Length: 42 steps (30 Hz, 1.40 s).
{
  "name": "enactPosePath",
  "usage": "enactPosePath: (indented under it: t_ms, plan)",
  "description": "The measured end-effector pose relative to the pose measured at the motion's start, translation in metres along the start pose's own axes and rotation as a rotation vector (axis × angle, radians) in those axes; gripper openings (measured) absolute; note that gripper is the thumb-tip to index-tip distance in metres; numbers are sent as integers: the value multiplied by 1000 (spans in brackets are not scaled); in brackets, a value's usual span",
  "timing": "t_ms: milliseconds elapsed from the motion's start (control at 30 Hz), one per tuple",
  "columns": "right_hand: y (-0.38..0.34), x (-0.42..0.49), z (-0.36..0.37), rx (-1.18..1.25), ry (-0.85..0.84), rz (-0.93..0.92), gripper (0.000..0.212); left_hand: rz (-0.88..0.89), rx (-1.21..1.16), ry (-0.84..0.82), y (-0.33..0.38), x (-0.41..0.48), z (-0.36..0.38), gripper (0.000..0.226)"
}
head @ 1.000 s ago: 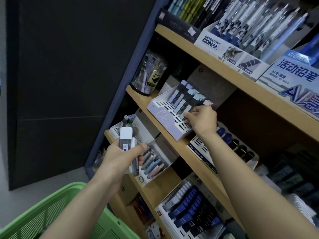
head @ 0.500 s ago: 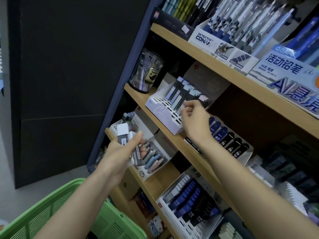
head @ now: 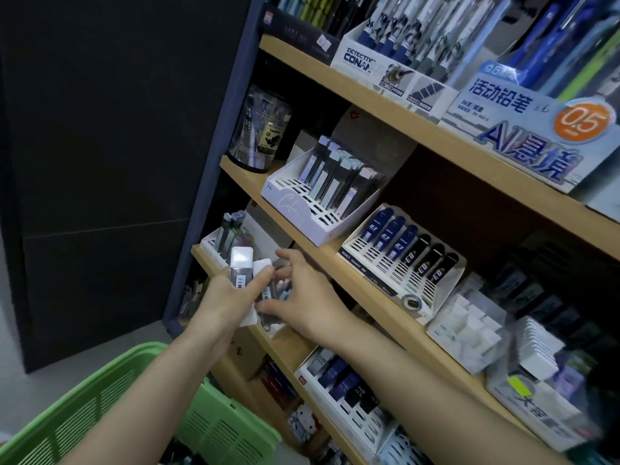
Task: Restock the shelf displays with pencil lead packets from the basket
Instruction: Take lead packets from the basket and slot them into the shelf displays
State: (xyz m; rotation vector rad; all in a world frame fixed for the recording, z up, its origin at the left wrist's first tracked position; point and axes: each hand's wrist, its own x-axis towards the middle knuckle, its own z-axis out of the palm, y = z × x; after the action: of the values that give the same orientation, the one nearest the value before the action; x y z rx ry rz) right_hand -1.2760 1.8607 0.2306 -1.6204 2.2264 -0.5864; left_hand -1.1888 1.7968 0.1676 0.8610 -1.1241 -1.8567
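- The green basket (head: pixel 84 417) sits nearest me, low on my left, under my left forearm.
- My left hand (head: pixel 228 300) is raised in front of the lower shelf, fingers curled tight round a small bundle of pencil lead packets (head: pixel 242 263). Their white caps stick up above my knuckles, and one carries a barcode label.
- My right hand (head: pixel 303 298) is just beside the left, fingers spread and loose with nothing in them. My thumb (head: pixel 268 307) lies at the lower end of the bundle; I cannot tell whether it touches.
- Right behind my hands, on the lower shelf, is a small tray (head: pixel 211 245) with a few grey packets (head: pixel 231 226) standing upright in it. My hands hide most of what is beside it.
- One level up, on the wooden shelf board (head: pixel 369 290), stands the white display tray (head: pixel 302 213). A row of lead packets (head: pixel 332 182) leans back in its rear slots, while the front slots are bare.
- Just to the right of it on the same board is a dark display (head: pixel 402 263) with three blue packets, then three black ones, side by side.
- At the left end of that board, near the blue upright, stands a clear tub (head: pixel 261 129) of pens.
- Farthest up, the top shelf holds a white pen box (head: pixel 369 62) printed with "DETECTIVE CONAN" and beside it a blue-and-white box (head: pixel 523 129) marked 0.5.
- Down to the right, the shelf below holds more boxes, too blurred to read.
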Motion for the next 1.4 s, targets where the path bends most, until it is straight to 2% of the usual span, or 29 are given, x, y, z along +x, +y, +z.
enactPosePath:
  t_ms: [133, 300, 400, 633, 733, 900, 1000, 1133, 1400]
  plan:
    - [10, -17, -12, -141, 25, -44, 57, 2, 25, -102, -5, -10, 13, 10]
    - [29, -45, -41, -127, 174, -3, 36, -54, -11, -170, -11, -24, 24, 20]
    - [43, -62, -65, -71, 283, 53, 24, -88, 24, -159, -16, -31, 30, 21]
    - [75, -114, -121, 161, 560, 128, 20, -129, 173, -204, -34, -47, 47, 26]
    - [91, -140, -142, -6, 699, 118, 27, -136, 213, -224, -41, -54, 60, 21]
    - [121, -173, -175, -182, 875, 197, 12, -130, 273, -283, -47, -62, 79, 23]
    - [142, -182, -190, -299, 876, 292, 15, -116, 291, -327, -51, -69, 93, 20]
    - [168, -182, -202, -437, 760, 438, 22, -92, 288, -364, -50, -79, 115, 16]
    - [178, -161, -206, -394, 604, 598, 24, -79, 246, -445, -41, -95, 147, 15]
